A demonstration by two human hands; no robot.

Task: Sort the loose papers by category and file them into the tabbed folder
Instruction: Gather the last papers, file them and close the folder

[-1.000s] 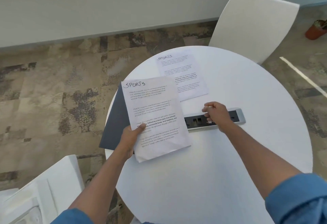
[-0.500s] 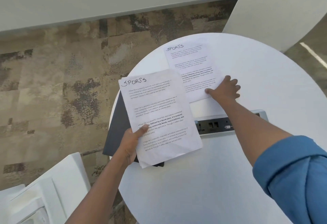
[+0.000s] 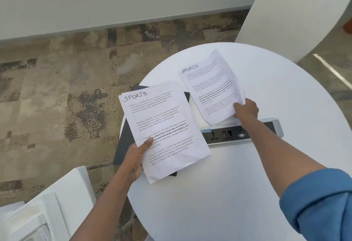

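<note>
On the round white table (image 3: 238,183), the left hand (image 3: 135,157) pinched a sheet headed SPORTS (image 3: 162,126) above a dark folder (image 3: 123,141). Beside it, the right hand (image 3: 246,108) gripped a second SPORTS sheet (image 3: 211,86), its corner lifted, near a socket strip (image 3: 228,134).

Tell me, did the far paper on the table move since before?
Yes. The far SPORTS paper lay flat beyond the power socket strip; now the right hand pinches its near edge, lifting and tilting it toward the strip.
</note>
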